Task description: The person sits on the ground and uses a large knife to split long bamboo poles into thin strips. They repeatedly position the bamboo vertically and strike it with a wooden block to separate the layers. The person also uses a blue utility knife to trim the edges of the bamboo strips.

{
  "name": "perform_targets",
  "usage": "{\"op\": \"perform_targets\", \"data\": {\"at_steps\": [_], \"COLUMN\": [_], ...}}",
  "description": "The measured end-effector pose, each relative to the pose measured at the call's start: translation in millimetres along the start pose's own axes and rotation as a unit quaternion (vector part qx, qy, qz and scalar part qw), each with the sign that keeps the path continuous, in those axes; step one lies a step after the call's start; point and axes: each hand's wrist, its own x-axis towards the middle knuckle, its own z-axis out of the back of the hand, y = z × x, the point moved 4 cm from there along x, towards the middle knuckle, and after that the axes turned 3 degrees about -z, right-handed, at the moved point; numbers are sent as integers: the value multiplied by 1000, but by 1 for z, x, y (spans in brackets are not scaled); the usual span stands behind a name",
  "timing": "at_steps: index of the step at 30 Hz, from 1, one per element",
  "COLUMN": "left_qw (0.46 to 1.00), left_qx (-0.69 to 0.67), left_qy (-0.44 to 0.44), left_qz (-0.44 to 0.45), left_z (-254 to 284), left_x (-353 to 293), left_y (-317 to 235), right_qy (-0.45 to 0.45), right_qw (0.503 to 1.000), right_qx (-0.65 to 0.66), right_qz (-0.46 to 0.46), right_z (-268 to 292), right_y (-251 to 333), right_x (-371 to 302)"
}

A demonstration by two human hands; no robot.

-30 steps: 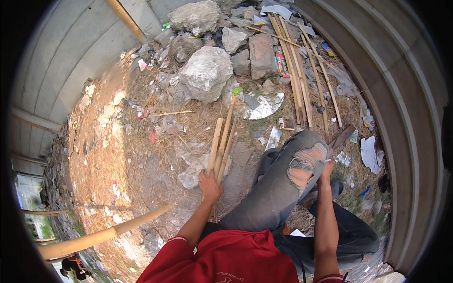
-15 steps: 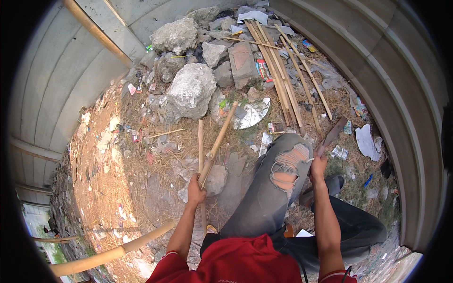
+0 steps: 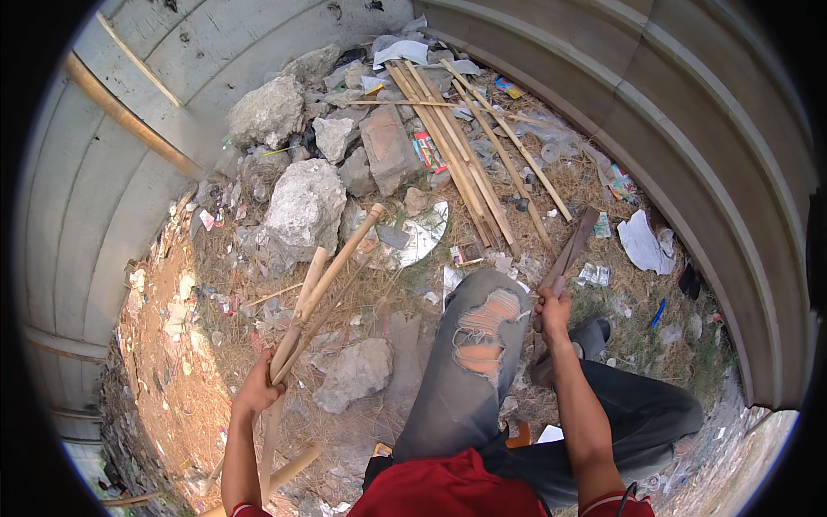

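My left hand (image 3: 257,386) is closed around bamboo pieces at the lower left. One is a round bamboo stick (image 3: 345,253) slanting up to the right; beside it is a flatter bamboo strip (image 3: 307,289) that also runs down below the hand. On the right, by my bent knee, my right hand (image 3: 553,310) grips a machete (image 3: 575,246) by its handle. Its broad dark blade points up and away from me, apart from the bamboo. Below the left hand's pieces, a pale stone (image 3: 355,375) lies on the ground.
Several long split bamboo strips (image 3: 448,155) lie at the far middle, beside rocks (image 3: 306,207) and a brick block (image 3: 389,148). A broken white disc (image 3: 424,234) lies nearer. Corrugated metal sheeting (image 3: 689,146) borders the right side. A thick bamboo pole (image 3: 293,467) shows at lower left.
My left hand has moved left and lower with the bamboo, and the strip now leans to the right. The machete stays in my right hand. The whole view has shifted somewhat.
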Motion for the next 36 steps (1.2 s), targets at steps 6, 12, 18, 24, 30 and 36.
{"op": "perform_targets", "data": {"at_steps": [6, 12, 18, 24, 30, 36], "left_qw": [984, 887, 862, 794, 791, 790], "left_qx": [-111, -165, -197, -107, -78, -215], "left_qy": [-121, -334, -349, -525, -530, -398], "left_qz": [-65, -273, -310, -289, -295, -414], "left_z": [-4, -10, -34, -34, -55, -42], "left_x": [-6, 152, 304, 419, 444, 391], "left_y": [-66, -179, -369, -444, -415, -437], "right_qy": [-20, -5, -6, -6, -34, -37], "right_qw": [1000, 998, 999, 998, 999, 999], "right_qx": [0, 42, 11, -4, 7, 6], "right_qz": [-20, -53, -42, -56, -41, 14], "right_z": [10, -9, 7, 8, 9, 15], "right_y": [-27, -25, -32, -33, -30, -12], "right_x": [16, 6, 18, 24, 23, 26]}}
